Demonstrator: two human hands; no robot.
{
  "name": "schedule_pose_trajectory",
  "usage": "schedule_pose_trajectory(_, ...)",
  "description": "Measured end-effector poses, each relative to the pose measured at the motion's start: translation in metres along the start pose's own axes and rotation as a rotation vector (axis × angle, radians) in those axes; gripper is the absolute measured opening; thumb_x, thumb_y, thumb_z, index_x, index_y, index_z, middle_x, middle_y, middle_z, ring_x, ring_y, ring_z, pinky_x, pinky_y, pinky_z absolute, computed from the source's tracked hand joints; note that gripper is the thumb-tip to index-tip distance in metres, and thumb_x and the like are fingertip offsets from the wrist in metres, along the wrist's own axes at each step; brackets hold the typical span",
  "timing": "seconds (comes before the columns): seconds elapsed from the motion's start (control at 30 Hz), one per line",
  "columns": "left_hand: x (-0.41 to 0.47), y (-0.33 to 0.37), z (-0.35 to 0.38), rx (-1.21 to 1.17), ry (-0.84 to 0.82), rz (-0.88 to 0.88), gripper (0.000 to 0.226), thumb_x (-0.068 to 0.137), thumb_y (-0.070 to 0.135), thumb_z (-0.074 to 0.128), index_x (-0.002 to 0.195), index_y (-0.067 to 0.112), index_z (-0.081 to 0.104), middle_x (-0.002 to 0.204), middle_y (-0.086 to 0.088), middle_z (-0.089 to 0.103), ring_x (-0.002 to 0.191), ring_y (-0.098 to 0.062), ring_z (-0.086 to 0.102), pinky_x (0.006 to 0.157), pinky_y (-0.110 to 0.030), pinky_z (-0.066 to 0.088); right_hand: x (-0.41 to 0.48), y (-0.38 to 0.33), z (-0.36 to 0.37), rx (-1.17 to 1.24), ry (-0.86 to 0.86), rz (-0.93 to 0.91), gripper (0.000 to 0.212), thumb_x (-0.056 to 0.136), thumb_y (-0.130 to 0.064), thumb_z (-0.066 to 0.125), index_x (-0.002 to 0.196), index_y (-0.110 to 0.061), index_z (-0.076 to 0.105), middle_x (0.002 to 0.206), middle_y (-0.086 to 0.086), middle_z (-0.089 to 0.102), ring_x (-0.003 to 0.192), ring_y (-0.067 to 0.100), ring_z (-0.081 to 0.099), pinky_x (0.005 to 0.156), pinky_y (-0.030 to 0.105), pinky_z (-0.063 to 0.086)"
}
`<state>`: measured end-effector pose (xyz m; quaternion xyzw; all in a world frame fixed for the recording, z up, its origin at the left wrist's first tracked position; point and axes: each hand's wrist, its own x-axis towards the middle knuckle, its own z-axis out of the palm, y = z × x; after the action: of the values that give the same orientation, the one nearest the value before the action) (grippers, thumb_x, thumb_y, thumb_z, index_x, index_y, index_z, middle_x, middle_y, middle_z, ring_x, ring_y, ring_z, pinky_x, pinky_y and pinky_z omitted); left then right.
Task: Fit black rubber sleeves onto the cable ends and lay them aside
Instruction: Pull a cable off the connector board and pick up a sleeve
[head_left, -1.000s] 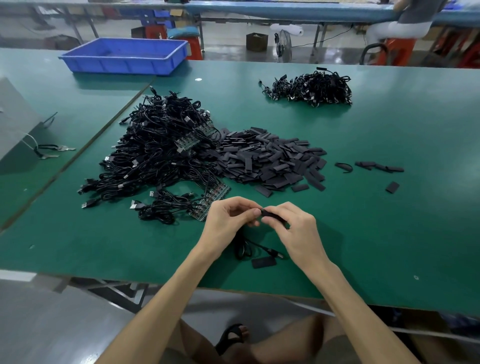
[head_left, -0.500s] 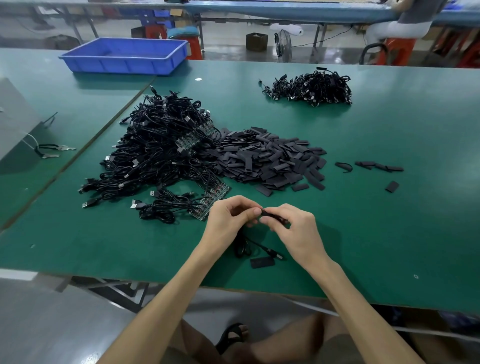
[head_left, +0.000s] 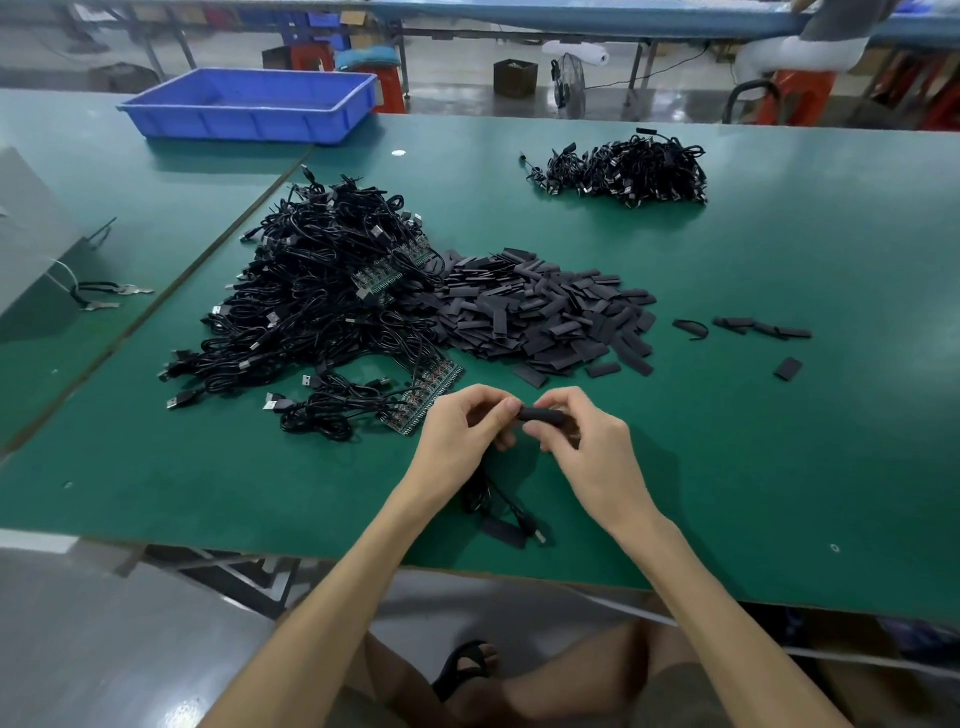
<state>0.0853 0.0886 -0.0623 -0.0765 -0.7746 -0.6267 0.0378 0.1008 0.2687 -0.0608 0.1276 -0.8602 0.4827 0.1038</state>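
My left hand (head_left: 462, 436) and my right hand (head_left: 587, 447) meet over the near middle of the green table (head_left: 779, 467). Between them my right fingers pinch a black rubber sleeve (head_left: 543, 415), held level. My left fingertips pinch its left end, where the cable end is hidden. The cable (head_left: 493, 499) hangs from my left hand in a coil onto the table, its USB plug (head_left: 537, 535) lying beside a loose flat sleeve (head_left: 504, 532). A big heap of black cables (head_left: 322, 301) lies to the left. A pile of flat sleeves (head_left: 540, 317) lies beside it.
A smaller heap of cables (head_left: 628, 169) sits at the far right. Stray sleeves (head_left: 763, 328) lie right of the pile. A blue tray (head_left: 249, 106) stands at the back left. Keys (head_left: 104, 296) lie on the left table. A person sits at a far bench.
My hands have stayed in place. The sleeve between my fingertips has turned level and more of it shows. The hanging cable has barely shifted.
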Motion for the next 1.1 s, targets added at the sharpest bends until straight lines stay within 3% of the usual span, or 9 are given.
schedule_pose_trajectory(0.03, 0.0001, 0.0005, -0.0004, -0.011, 0.011, -0.011, 0.012, 0.099, 0.017, 0.066, 0.096, 0.010, 0.074, 0.069, -0.003, 0.072, 0.061, -0.014, 0.066, 0.066, -0.025, 0.053, -0.0021, -0.0015, 0.0012, -0.099, 0.002, -0.059, 0.019, 0.095, -0.018, 0.075, 0.111, -0.017, 0.065, 0.093, -0.016, 0.067, 0.082, 0.002, 0.062, 0.077, 0.016, 0.049)
schedule_pose_trajectory(0.1, -0.0002, 0.0022, -0.0002, -0.036, 0.009, -0.022, 0.013, 0.099, 0.016, 0.066, 0.096, 0.007, 0.074, 0.069, -0.005, 0.072, 0.060, -0.015, 0.065, 0.065, -0.026, 0.054, -0.0062, -0.0062, 0.0042, -0.286, 0.052, -0.199, 0.021, 0.096, -0.013, 0.073, 0.115, -0.010, 0.066, 0.104, -0.003, 0.066, 0.092, 0.011, 0.062, 0.082, 0.027, 0.052)
schedule_pose_trajectory(0.17, -0.0012, 0.0042, 0.0004, -0.060, 0.000, -0.021, 0.013, 0.099, 0.013, 0.066, 0.096, 0.003, 0.074, 0.069, -0.009, 0.071, 0.059, -0.015, 0.064, 0.064, -0.026, 0.053, -0.0070, -0.0085, 0.0051, -0.376, 0.108, -0.296, 0.018, 0.096, -0.009, 0.072, 0.112, -0.005, 0.069, 0.104, 0.006, 0.066, 0.095, 0.023, 0.065, 0.082, 0.034, 0.054)
schedule_pose_trajectory(0.37, -0.0026, 0.0087, -0.0001, -0.100, -0.020, -0.033, 0.015, 0.097, 0.010, 0.067, 0.094, -0.002, 0.075, 0.064, -0.003, 0.069, 0.054, -0.012, 0.061, 0.059, -0.020, 0.050, -0.0080, -0.0082, 0.0046, -0.448, 0.134, -0.346, 0.024, 0.090, 0.001, 0.076, 0.113, 0.006, 0.072, 0.096, 0.016, 0.070, 0.087, 0.034, 0.070, 0.074, 0.048, 0.061)
schedule_pose_trajectory(0.7, -0.0014, 0.0074, -0.0022, -0.140, -0.059, -0.047, 0.012, 0.096, 0.017, 0.069, 0.092, 0.008, 0.077, 0.071, -0.008, 0.074, 0.056, -0.017, 0.065, 0.057, -0.024, 0.053, -0.0067, -0.0071, 0.0047, -0.386, 0.128, -0.310, 0.023, 0.093, -0.006, 0.073, 0.115, 0.003, 0.074, 0.096, 0.013, 0.071, 0.087, 0.030, 0.070, 0.080, 0.042, 0.059)
schedule_pose_trajectory(0.83, -0.0019, 0.0042, -0.0022, -0.153, -0.063, -0.032, 0.013, 0.098, 0.015, 0.067, 0.099, 0.007, 0.077, 0.075, -0.007, 0.075, 0.065, -0.013, 0.068, 0.063, -0.021, 0.053, -0.0040, -0.0044, 0.0048, -0.326, 0.110, -0.242, 0.023, 0.098, -0.009, 0.068, 0.120, -0.002, 0.072, 0.106, 0.010, 0.069, 0.099, 0.027, 0.067, 0.086, 0.042, 0.057)
schedule_pose_trajectory(1.1, -0.0005, 0.0018, -0.0047, -0.205, -0.075, -0.046, 0.010, 0.096, 0.016, 0.071, 0.100, 0.009, 0.077, 0.084, -0.010, 0.077, 0.069, -0.020, 0.071, 0.064, -0.025, 0.056, -0.0058, -0.0040, 0.0064, -0.538, 0.216, -0.314, 0.035, 0.093, -0.005, 0.075, 0.127, 0.002, 0.067, 0.110, 0.017, 0.065, 0.097, 0.034, 0.067, 0.085, 0.046, 0.059)
